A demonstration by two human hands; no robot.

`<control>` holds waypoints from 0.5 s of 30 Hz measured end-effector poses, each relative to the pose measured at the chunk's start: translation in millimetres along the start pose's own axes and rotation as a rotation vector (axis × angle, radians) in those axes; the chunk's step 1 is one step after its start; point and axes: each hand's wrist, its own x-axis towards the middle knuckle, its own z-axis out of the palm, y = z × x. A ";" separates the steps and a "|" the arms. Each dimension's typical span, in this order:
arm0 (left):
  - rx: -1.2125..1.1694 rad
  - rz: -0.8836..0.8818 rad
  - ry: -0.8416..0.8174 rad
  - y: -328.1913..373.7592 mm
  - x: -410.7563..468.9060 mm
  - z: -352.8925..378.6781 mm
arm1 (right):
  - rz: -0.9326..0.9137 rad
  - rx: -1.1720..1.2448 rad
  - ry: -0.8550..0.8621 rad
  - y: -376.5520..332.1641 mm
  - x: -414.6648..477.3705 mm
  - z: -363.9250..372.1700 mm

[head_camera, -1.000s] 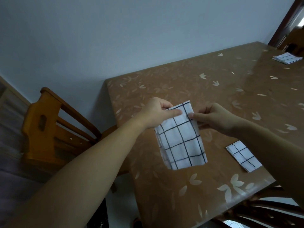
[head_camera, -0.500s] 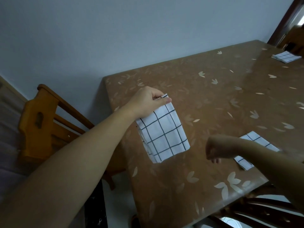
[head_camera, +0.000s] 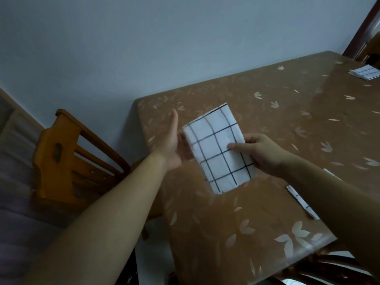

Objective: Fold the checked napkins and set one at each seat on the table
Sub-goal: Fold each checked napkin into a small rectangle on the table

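Placement of the folded checked napkin [head_camera: 219,149] at the seat by the wooden chair [head_camera: 61,151]. The napkin is off the table [head_camera: 226,223], held in the air over its left end as a long rectangle. One short end points towards the wall and the other sags slightly towards us. The right hand [head_camera: 265,153] pinches its right long edge, thumb [head_camera: 236,146] on top and fingers curled beneath. The left hand [head_camera: 172,145] is spread, fingers straight, palm turned to the napkin's left edge; whether it touches the cloth we cannot tell. Two more folded napkins lie flat on the table: a second napkin [head_camera: 301,201] near the front edge, partly hidden by the right forearm, and a third napkin [head_camera: 365,73] at the far right corner.

We judge the folding of this piece finished and the laying-down in hand. To do it well we would hold the pinch firm so the layers do not slide apart and steady the free edge with the flat left palm. We would lower the cloth level so the sagging end does not curl under, and square it to the table edge before the chair. The glossy cover looks slippery, so we would release only once the napkin lies flat.
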 end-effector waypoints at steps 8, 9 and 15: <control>0.186 0.033 0.098 -22.4 7.1 12.8 | 0.137 0.149 -0.018 11.5 14.1 12.2; 0.194 0.038 0.088 -22.4 6.6 14.3 | 0.118 0.157 0.007 10.6 15.1 14.6; 0.215 0.184 0.152 -19.3 -4.6 20.3 | 0.073 0.089 0.067 6.1 16.7 24.1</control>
